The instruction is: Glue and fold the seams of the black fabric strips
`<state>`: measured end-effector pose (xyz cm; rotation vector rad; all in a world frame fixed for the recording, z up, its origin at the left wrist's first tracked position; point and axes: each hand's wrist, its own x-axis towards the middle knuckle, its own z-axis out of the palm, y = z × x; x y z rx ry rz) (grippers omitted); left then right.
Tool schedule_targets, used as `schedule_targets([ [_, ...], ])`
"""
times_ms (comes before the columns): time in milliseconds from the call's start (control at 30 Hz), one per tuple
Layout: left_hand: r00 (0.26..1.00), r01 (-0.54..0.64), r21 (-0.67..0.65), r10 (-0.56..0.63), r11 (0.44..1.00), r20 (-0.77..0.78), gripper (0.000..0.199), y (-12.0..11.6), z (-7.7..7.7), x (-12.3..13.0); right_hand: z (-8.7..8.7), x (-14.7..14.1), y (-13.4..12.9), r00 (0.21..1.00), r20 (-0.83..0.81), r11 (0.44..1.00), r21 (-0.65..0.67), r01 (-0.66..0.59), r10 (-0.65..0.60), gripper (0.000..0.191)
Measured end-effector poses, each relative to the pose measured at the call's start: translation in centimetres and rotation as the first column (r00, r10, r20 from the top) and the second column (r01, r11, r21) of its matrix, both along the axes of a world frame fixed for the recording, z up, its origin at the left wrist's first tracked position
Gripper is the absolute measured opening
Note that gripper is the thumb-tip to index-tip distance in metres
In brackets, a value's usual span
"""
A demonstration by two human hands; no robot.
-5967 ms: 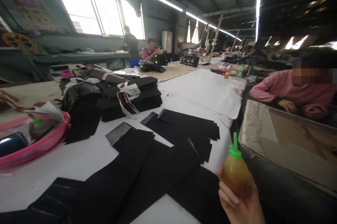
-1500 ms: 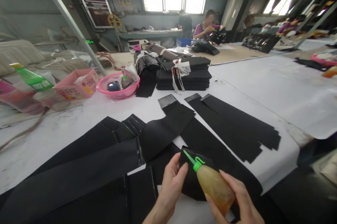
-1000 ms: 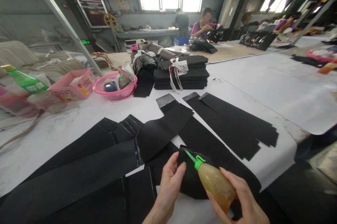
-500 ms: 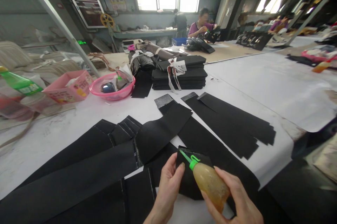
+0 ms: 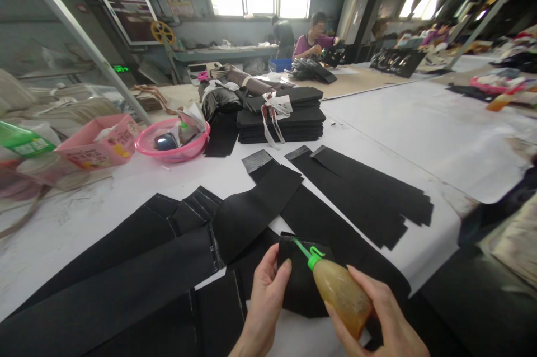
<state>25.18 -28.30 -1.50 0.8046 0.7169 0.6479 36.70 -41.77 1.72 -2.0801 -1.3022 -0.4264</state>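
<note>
your left hand (image 5: 266,292) pinched the black piece (image 5: 304,292); your right hand (image 5: 384,315), half-curled round the bottle (image 5: 340,290), slanted its nozzle (image 5: 302,248) just beyond your left thumb (image 5: 285,271).

I see the squeeze bottle (image 5: 343,296) held tilted, translucent tan going amber toward the base, green cap (image 5: 314,259) with a hooked tab, thin green nozzle (image 5: 301,248) aimed up-left in head view. Nozzle tip is at the top edge of the black piece (image 5: 298,290); I can't tell if it's touching. Piece is thin, held raised, shiny line along that edge, partly hidden behind the bottle.
</note>
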Motion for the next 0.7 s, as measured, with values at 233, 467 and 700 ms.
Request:
schedule_targets([
  [233, 0.999, -0.011, -0.026, 0.012, 1.000, 0.040, 0.034, -0.2, 1.1, 0.2, 0.1, -0.9, 0.9, 0.997, -0.051, 0.998, 0.025, -0.055, 0.056, 0.047],
  [467, 0.999, -0.028, -0.073, 0.031, 0.997, 0.036, 0.036, 0.0, 0.8, 0.3, 0.5, -0.2, 0.2, 1.000, 0.015, 1.000, 0.015, 0.004, -0.004, 0.042],
  [700, 0.997, -0.046, -0.094, 0.052, 0.994, 0.055, 0.035, 0.0, 0.8, 0.3, 0.6, 0.1, 0.0, 0.999, 0.027, 0.999, -0.007, 0.042, -0.042, 0.044],
])
